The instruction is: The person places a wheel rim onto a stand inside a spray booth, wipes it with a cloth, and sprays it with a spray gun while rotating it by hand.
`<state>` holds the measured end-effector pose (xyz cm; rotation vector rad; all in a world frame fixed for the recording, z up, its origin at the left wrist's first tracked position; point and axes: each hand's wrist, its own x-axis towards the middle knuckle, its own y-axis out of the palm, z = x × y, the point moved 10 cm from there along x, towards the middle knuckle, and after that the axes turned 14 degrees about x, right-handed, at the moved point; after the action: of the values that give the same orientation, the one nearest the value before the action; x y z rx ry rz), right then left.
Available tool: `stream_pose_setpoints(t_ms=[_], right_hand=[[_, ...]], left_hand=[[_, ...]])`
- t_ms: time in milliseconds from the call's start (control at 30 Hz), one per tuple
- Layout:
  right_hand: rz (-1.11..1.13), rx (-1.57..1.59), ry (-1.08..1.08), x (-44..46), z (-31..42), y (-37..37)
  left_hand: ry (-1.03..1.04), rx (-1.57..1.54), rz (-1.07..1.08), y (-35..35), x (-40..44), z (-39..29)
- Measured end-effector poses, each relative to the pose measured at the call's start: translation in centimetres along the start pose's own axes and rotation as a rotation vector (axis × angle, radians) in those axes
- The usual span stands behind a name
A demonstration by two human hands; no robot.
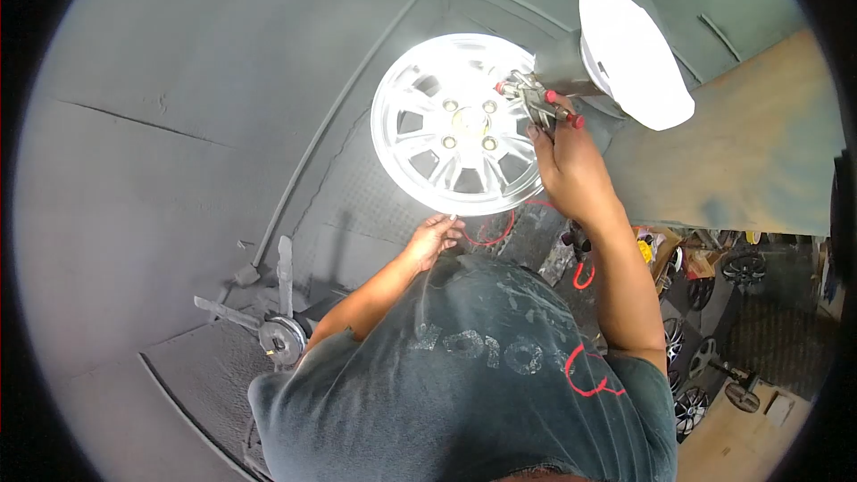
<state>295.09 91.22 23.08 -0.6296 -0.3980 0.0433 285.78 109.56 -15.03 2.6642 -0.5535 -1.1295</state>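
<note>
Gray walls (152,196) stood in front of you and to your left, and one brown board (732,143) stood on your right. One shiny silver wheel (460,138) was right in the middle, with its face turned to you. It had one round hub (470,121) at its center and four small round holes (450,105) set around that. Your right hand (571,161) was closed around one spray gun (536,103), up at the right side of the wheel. The gun had three red bits (551,96) on it: one at the front and two at the back. One gray cup (562,67) was on the gun, with one big white cover (638,62) over its end. Your left hand (433,241) was low down, with its fingers bent and the tips at the bottom edge of the wheel. I could not tell if they pinched the edge or were only just beside it. Red hose (585,284) showed in three places: below the wheel, near your right arm (625,277), and in front of your dark shirt (464,393). One metal stand (281,339) with two flat gray bars (286,277) was near your left arm (366,295). Off past your right arm, at least four more wheels (744,270) lay among other stuff, some too small or hidden to count.
</note>
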Motion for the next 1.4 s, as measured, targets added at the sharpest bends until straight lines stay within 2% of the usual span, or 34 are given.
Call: stream_pose_setpoints(t_ms=[133, 200, 267, 367, 467, 533, 600, 633, 700, 733, 800, 833, 900, 933, 1000, 1033, 1067, 1133, 1233, 1333, 1400], right_hand=[[-0.076, 0.026, 0.023, -0.3, -1.6, -1.3], [-0.130, -0.103, -0.007, -0.6, -2.0, -2.8], [-0.124, -0.109, 0.061, -0.8, -3.2, -3.2], [-0.289, 0.082, 0.037, -0.7, -2.6, -4.1], [-0.218, 0.012, 0.034, -0.8, -1.9, -3.0], [0.055, -0.018, 0.125, -1.0, -2.0, 0.0], [0.105, 0.036, 0.054, -1.1, -0.1, 0.6], [0.234, 0.109, 0.136, -1.1, 0.9, 1.6], [0.343, 0.181, 0.181, -1.3, 1.3, 3.0], [0.397, 0.215, 0.206, -1.4, 1.5, 3.7], [0.205, 0.107, 0.017, -0.9, 0.9, 3.8], [0.207, 0.108, 0.013, -0.5, 0.7, 3.9], [0.173, 0.078, 0.143, 0.2, -0.9, 3.6], [0.175, 0.080, 0.140, 0.5, -1.2, 3.6], [0.166, 0.046, 0.128, 0.8, -1.8, 3.5], [0.167, 0.046, 0.127, 1.0, -1.6, 3.4], [0.172, 0.030, 0.175, 1.2, -1.7, 3.3], [0.179, 0.014, 0.223, 1.2, -2.1, 3.6], [0.040, 0.116, 0.038, 1.7, -0.6, 2.5], [0.053, 0.075, 0.114, 1.5, -1.1, 2.3], [0.021, 0.089, 0.064, 1.5, -0.8, 2.0]], left_hand=[[0.025, -0.174, -0.077, -2.4, -0.7, -1.1], [0.029, -0.169, -0.109, -3.4, -0.7, -1.9], [0.061, -0.223, -0.178, -6.3, 0.6, -1.6], [0.145, -0.263, -0.261, -10.0, 1.9, -4.3], [0.221, -0.264, -0.354, -10.7, 2.2, -8.1], [0.240, -0.263, -0.412, -10.8, 2.3, -8.5], [0.277, -0.125, -0.428, -9.9, 2.6, -9.0], [0.276, -0.125, -0.428, -9.4, 2.8, -8.6], [0.283, -0.341, -0.494, -9.3, 2.6, -6.8], [0.283, -0.341, -0.494, -8.9, 2.4, -6.0], [0.250, -0.305, -0.454, -7.9, 2.1, -3.9], [0.253, -0.307, -0.456, -7.8, 2.1, -2.4], [0.252, -0.167, -0.327, -5.7, 2.2, -0.4], [0.253, -0.120, -0.286, -4.6, 1.8, 0.1], [0.122, -0.017, -0.067, -1.3, 1.6, 1.6], [0.048, 0.206, 0.012, -0.1, 0.7, 1.2], [0.048, 0.205, 0.011, -0.3, 1.0, 1.7], [0.079, 0.528, 0.134, 0.9, 1.2, 2.8], [0.025, 0.428, 0.108, 0.7, 0.9, 2.2], [-0.003, 0.360, 0.059, 0.2, 0.8, 1.6], [0.007, 0.354, 0.037, 0.0, 0.8, 1.4]])
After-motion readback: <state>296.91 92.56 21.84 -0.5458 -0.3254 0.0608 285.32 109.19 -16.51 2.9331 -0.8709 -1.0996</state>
